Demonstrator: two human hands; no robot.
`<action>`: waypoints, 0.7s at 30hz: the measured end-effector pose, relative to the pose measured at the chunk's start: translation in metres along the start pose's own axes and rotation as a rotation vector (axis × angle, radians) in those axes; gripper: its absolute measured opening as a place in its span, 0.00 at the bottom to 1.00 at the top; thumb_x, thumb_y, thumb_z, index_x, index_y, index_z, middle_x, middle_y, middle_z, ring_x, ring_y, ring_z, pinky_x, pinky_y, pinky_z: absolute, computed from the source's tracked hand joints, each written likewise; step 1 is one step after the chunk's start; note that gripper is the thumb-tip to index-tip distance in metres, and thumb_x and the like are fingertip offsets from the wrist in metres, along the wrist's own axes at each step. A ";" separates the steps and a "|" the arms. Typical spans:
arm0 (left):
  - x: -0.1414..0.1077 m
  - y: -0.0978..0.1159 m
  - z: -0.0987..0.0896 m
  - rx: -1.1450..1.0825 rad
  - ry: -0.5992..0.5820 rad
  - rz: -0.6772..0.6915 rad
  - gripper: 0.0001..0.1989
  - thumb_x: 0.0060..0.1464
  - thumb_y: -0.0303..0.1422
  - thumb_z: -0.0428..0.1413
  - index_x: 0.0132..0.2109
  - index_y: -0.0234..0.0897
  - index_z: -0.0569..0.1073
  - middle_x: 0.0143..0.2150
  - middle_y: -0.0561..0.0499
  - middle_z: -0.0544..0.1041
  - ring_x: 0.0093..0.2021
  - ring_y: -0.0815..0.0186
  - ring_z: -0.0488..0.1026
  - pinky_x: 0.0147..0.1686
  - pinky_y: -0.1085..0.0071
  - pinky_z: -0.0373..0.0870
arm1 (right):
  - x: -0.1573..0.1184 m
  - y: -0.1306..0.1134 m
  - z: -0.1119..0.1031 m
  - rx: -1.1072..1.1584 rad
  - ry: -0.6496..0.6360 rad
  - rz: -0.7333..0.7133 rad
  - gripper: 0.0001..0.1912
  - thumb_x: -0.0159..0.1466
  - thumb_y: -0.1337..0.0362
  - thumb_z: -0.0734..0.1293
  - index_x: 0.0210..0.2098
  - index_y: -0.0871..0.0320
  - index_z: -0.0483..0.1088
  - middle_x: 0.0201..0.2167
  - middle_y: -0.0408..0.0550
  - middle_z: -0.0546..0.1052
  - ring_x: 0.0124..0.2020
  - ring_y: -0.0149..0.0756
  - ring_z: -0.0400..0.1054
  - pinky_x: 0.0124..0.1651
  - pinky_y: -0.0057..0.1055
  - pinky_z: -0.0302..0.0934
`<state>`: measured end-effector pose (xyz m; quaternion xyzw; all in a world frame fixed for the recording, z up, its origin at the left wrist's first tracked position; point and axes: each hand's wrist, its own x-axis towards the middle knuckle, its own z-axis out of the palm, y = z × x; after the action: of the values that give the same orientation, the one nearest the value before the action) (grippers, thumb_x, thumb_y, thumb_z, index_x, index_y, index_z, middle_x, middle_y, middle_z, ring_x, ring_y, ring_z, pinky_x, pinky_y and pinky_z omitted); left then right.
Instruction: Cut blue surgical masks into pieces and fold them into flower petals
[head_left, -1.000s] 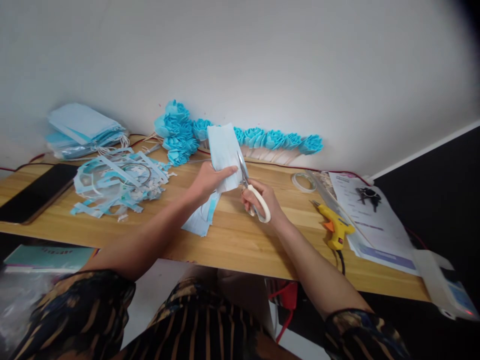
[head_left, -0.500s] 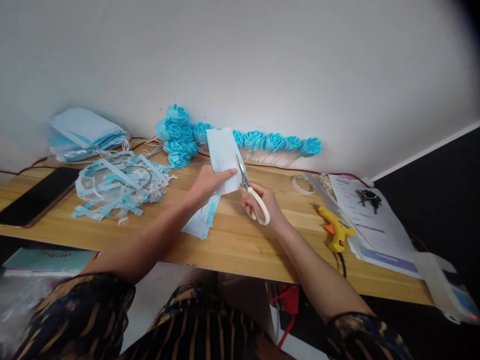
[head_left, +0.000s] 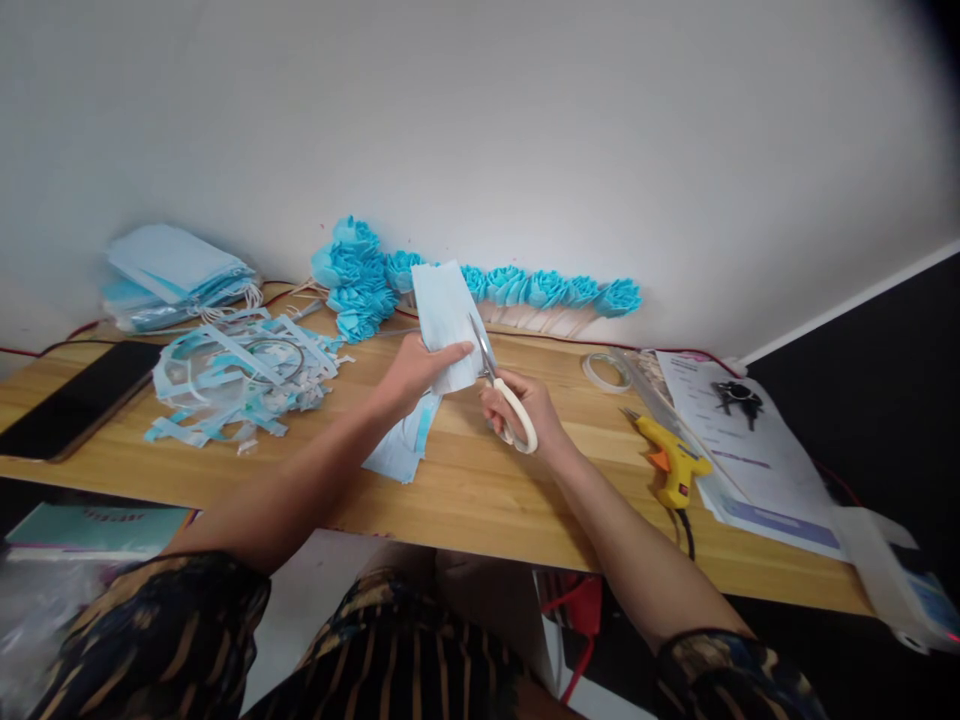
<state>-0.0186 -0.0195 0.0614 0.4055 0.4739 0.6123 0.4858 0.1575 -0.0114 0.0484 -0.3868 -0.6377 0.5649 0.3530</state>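
Blue sheet (head_left: 448,312) pinched in nearly closed left hand (head_left: 421,365), extending beyond thumb.

The person wears a dark garment with thin tan vertical stripes (head_left: 405,660) down its front. The loose dark sleeves (head_left: 180,620), patterned in blue and tan, look sheer and gather at narrow dark cuffs, leaving forearms and hands (head_left: 431,368) bare.

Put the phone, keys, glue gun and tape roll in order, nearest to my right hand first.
From your right hand:
1. Tape roll, just right
2. Glue gun, farther right
3. Keys, right, on the papers
4. Phone, far left
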 end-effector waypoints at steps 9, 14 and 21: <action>0.003 0.002 -0.005 -0.087 0.050 0.019 0.31 0.39 0.45 0.70 0.47 0.29 0.78 0.42 0.39 0.82 0.41 0.54 0.78 0.40 0.63 0.75 | -0.001 -0.001 0.002 0.006 -0.016 0.023 0.19 0.51 0.51 0.75 0.34 0.59 0.73 0.18 0.37 0.69 0.14 0.23 0.58 0.16 0.23 0.51; 0.003 0.002 -0.005 -0.057 0.080 0.029 0.29 0.38 0.43 0.70 0.45 0.28 0.78 0.42 0.39 0.81 0.40 0.54 0.78 0.38 0.63 0.75 | -0.002 -0.006 0.002 -0.018 -0.040 0.003 0.24 0.51 0.48 0.75 0.39 0.58 0.72 0.20 0.38 0.70 0.17 0.24 0.60 0.18 0.24 0.53; -0.003 0.001 0.000 0.051 0.018 -0.003 0.25 0.39 0.43 0.69 0.41 0.28 0.79 0.40 0.39 0.82 0.39 0.54 0.79 0.37 0.64 0.75 | 0.002 -0.002 -0.001 -0.052 -0.046 -0.030 0.27 0.53 0.45 0.74 0.42 0.58 0.72 0.21 0.38 0.70 0.17 0.26 0.61 0.19 0.25 0.55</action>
<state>-0.0179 -0.0227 0.0619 0.4114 0.4943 0.6028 0.4722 0.1572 -0.0097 0.0509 -0.3729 -0.6660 0.5515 0.3365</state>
